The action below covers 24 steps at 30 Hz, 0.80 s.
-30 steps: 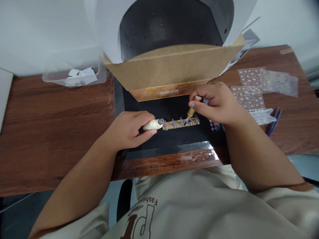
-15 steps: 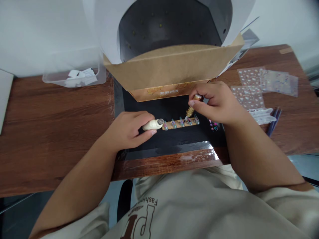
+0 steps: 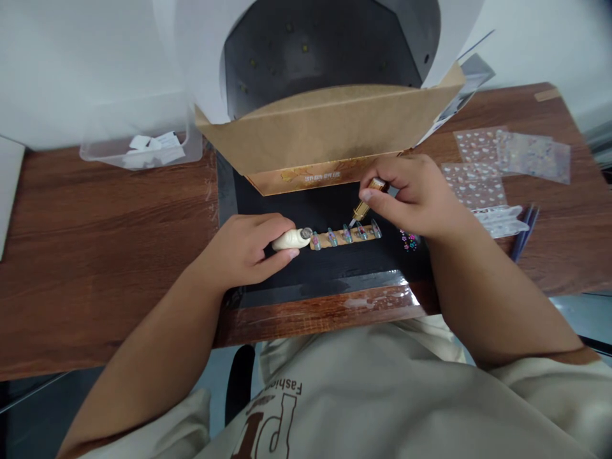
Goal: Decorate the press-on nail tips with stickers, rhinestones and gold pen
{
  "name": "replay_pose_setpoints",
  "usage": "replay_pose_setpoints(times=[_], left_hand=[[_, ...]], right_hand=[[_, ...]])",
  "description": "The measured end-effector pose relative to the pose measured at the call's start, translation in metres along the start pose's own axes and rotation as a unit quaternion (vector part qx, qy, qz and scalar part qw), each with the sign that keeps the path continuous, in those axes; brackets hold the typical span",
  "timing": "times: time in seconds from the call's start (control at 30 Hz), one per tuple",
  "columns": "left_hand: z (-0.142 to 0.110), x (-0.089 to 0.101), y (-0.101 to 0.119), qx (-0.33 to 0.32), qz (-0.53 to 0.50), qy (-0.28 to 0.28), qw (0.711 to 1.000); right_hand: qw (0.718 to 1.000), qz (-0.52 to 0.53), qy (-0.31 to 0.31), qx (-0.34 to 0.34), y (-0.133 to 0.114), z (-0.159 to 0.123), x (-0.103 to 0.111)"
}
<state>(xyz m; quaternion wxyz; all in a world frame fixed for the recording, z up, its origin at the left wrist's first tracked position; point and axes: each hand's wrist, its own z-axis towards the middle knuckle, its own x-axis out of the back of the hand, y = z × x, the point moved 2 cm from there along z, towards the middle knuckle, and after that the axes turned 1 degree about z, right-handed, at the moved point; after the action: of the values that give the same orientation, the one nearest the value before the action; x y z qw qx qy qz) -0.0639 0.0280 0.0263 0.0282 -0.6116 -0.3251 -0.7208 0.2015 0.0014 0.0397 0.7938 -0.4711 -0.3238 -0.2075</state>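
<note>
My left hand (image 3: 243,252) is closed around a small white nail polish bottle (image 3: 291,240), tipped on its side with its open neck to the right. Beside that neck lies a tan strip (image 3: 324,241) bearing several clear, decorated false nails (image 3: 347,233) in a row. Between the thumb and fingers of my right hand (image 3: 415,194) is a gold-capped nail polish brush (image 3: 367,205), slanting down to the left. Its tip is at the far end of the middle nail; whether it touches cannot be made out. Colourful little flower-like bits (image 3: 408,240) lie under my right wrist.
A black mat (image 3: 296,277) lies under the work. Behind it stands an open cardboard box (image 3: 329,124) with a large white-rimmed lamp above. A clear bin (image 3: 191,150) with papers is at left. Sticker sheets (image 3: 473,185) and dark blue sticks (image 3: 524,236) lie at right.
The brush tip has shifted slightly left and away from me, toward the far end of the middle nail. My left hand and the bottle keep their place; the view has moved a little.
</note>
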Motion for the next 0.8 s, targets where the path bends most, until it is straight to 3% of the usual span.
replay_pose_setpoints(times=[0.8], left_hand=[[-0.0003,-0.0006,0.0001,-0.011,0.000,0.011,1.000]], right_hand=[[0.997,-0.035,0.055,0.029,0.0014,-0.0018,-0.0001]])
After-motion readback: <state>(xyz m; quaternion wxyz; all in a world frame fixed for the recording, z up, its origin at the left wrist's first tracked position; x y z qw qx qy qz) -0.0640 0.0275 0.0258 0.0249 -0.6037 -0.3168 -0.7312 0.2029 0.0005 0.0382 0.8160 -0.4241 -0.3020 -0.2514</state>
